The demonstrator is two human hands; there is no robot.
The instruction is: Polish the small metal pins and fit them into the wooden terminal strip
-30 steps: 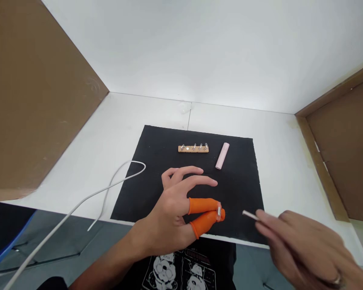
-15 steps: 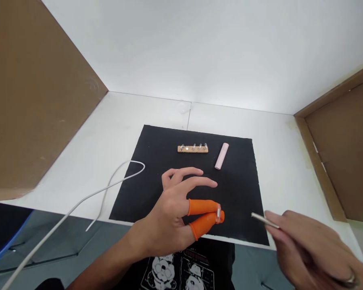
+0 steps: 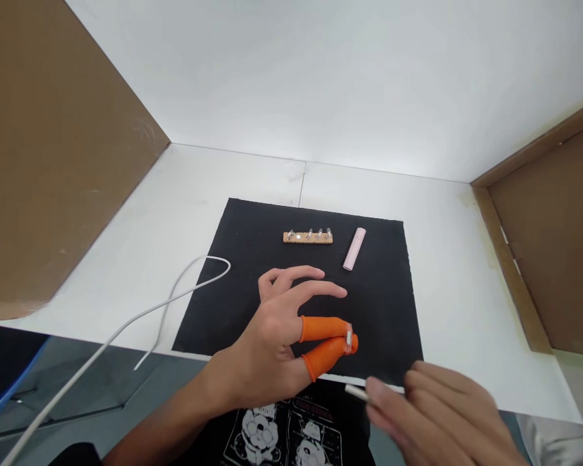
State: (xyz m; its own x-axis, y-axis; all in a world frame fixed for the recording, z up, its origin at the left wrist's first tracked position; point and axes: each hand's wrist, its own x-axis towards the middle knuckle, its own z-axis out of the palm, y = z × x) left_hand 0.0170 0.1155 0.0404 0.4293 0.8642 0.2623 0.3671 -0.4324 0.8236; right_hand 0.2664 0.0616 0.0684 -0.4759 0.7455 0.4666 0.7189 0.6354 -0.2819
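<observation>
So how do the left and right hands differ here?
The left hand wears orange covers on thumb and one finger; the right hand shows none. The left hand holds a small clear piece, the right hand a thin pale stick. The left hand's uncovered fingers stretch outward, while the right hand's look curled. Both grip something small.

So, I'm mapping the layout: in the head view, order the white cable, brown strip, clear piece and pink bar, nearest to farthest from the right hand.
From the right hand:
1. Clear piece, held in the left hand.
2. Pink bar, farther back on the black mat.
3. Brown strip, left of the bar.
4. White cable, at the left.
</observation>
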